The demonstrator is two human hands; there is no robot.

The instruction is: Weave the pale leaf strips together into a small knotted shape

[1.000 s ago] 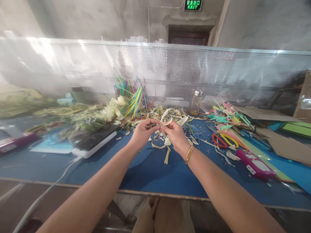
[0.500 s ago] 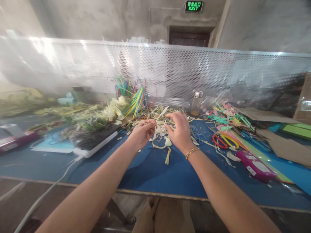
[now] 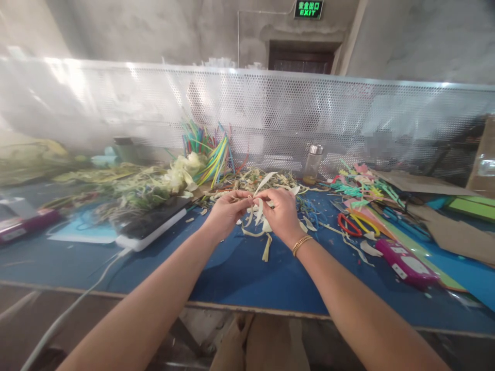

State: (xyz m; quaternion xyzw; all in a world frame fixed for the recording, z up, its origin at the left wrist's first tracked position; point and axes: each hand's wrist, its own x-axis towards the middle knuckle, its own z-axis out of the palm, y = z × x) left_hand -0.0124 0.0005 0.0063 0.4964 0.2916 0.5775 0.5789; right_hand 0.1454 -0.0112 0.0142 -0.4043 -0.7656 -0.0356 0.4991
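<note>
My left hand (image 3: 231, 210) pinches a pale, cream-coloured strip (image 3: 264, 180) that looks like dried leaf or husk. My right hand (image 3: 279, 208) meets it fingertip to fingertip, its thumb and forefinger closed on the same strip. One end of the strip sticks up above the fingers and another curls down between the hands. The exact grip point is hidden by the fingertips. Beneath and behind the hands lies a heap of dry strips and scraps (image 3: 247, 180). A loose pale strip (image 3: 266, 248) lies on the blue table (image 3: 247, 281) just in front.
Coloured pipe-cleaner-like stems (image 3: 216, 165) stand at the back. A glass bottle (image 3: 312, 164) stands right of the heap. Red-and-yellow-handled scissors (image 3: 350, 225) and a purple box-like device (image 3: 406, 263) lie right. A black-and-white device (image 3: 150, 226) with a cable (image 3: 93, 288) is left.
My right hand has moved left to meet my left hand, and its thumb and forefinger have closed on the strip. My left hand has shifted slightly right.
</note>
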